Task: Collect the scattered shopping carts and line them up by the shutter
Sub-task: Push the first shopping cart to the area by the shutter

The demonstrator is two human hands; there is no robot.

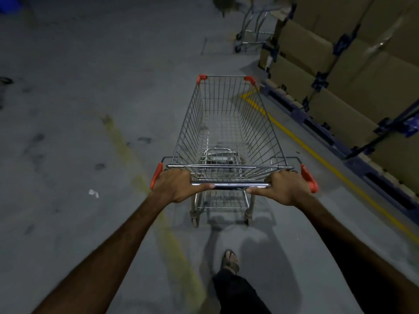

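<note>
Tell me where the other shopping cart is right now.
The second cart stands at the top of the head view, right of centre, beside the stacked cardboard boxes, ahead of the cart being pushed.

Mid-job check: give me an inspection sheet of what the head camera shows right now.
Surface: grey concrete floor, stained, with yellow painted lines.
Job's things: empty shopping cart being pushed; second cart ahead, blurred.
Clutter: white scrap on the floor at left.
Grippers: left hand and right hand both grip the cart handle.
Cables: nothing seen.
Surroundings: cardboard boxes stacked on blue racking at right; shutter not in view.
</note>
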